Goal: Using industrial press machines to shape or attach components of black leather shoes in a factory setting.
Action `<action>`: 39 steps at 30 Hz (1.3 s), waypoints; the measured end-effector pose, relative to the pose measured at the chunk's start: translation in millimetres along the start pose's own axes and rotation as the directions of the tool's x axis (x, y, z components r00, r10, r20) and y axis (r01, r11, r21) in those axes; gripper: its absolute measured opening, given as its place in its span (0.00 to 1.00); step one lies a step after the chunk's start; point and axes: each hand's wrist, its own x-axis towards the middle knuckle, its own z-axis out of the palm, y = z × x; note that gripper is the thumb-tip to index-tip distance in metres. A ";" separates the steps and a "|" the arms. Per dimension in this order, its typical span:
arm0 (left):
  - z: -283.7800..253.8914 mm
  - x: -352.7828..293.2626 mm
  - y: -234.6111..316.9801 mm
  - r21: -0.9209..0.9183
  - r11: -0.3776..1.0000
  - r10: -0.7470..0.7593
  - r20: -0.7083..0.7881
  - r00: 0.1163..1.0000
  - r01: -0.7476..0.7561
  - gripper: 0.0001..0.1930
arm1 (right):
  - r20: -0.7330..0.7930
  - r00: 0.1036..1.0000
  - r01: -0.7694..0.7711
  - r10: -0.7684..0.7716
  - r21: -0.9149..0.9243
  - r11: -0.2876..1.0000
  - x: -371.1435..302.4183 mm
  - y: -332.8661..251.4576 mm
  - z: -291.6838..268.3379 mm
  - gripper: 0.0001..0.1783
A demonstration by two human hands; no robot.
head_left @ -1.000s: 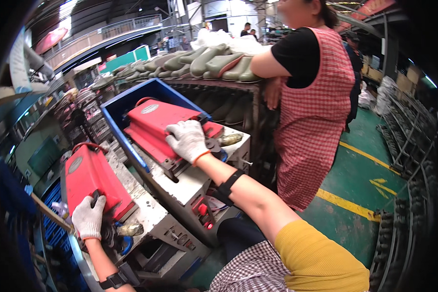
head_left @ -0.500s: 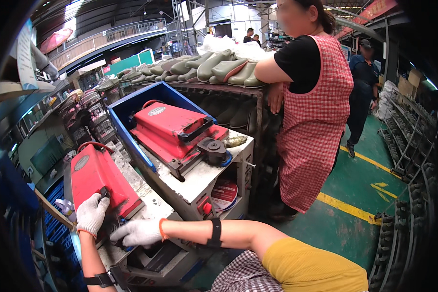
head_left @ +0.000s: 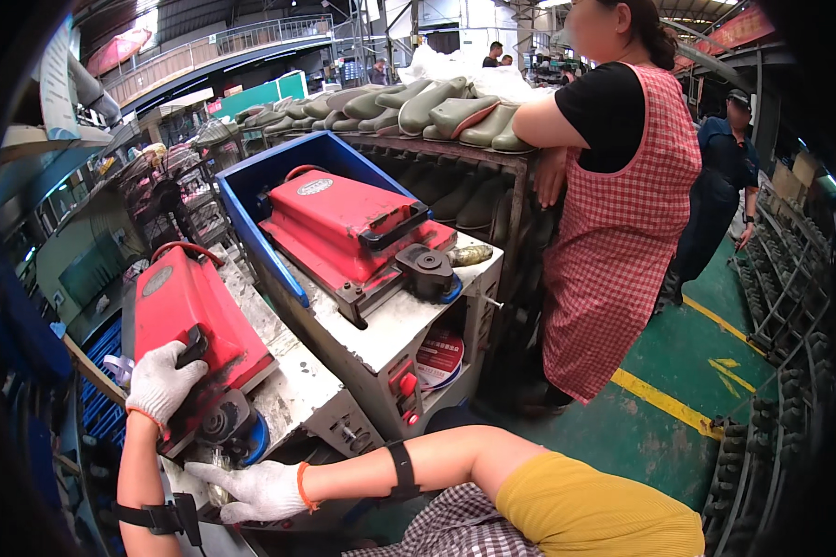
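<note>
My left hand (head_left: 161, 381), in a white work glove, grips the black handle at the front of the near red press lid (head_left: 189, 311). My right hand (head_left: 255, 487), also gloved, reaches across below that press, fingers spread, resting by the round black knob with a blue rim (head_left: 235, 429). A second red press lid (head_left: 348, 218) with a black handle lies further back on a grey metal bench (head_left: 395, 325), inside a blue tray (head_left: 251, 200). A black knob (head_left: 427, 271) sits at its front.
A person in a red checked apron (head_left: 613, 232) stands to the right, leaning on a rack of green rubber boots (head_left: 437, 107). Another person in dark clothes (head_left: 724, 186) stands behind. Green floor with yellow lines (head_left: 664, 399) lies at right; machinery crowds the left.
My right hand left the far red press, swung down and left, and now rests below the near press. My left hand shifted up onto the near lid's handle.
</note>
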 end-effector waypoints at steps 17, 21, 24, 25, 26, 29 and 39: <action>-76.3 36.3 -77.9 0.594 0.798 0.401 -0.653 0.642 0.105 0.31 | -0.517 0.854 -0.184 -0.053 -0.396 0.900 103.1 21.9 -129.7 0.39; -61.0 30.7 -36.3 0.565 0.825 0.464 -0.691 0.554 0.013 0.40 | -0.412 0.889 -0.374 0.199 -0.403 0.835 159.0 51.8 -149.0 0.56; -34.5 19.3 -46.3 0.450 0.877 0.474 -0.752 0.458 -0.168 0.40 | -0.436 0.862 -0.482 0.259 -0.544 0.687 186.4 58.1 -136.9 0.62; -26.0 8.0 -54.5 0.391 0.901 0.431 -0.778 0.457 -0.185 0.41 | -0.431 0.852 -0.508 0.296 -0.547 0.665 193.7 49.2 -135.6 0.65; -18.1 -0.8 -62.3 0.338 0.918 0.397 -0.796 0.458 -0.208 0.42 | -0.437 0.855 -0.505 0.280 -0.577 0.641 198.1 46.4 -135.9 0.65; 6.4 -35.0 -84.4 0.110 0.986 0.166 -0.790 0.591 -0.129 0.42 | -0.458 0.841 -0.517 0.289 -0.523 0.677 213.5 37.1 -133.5 0.58; 71.6 -135.9 -110.0 -0.909 -0.347 -0.239 -0.154 0.959 -0.232 0.29 | -0.177 0.962 0.001 0.208 0.764 0.645 116.8 10.5 -171.5 0.23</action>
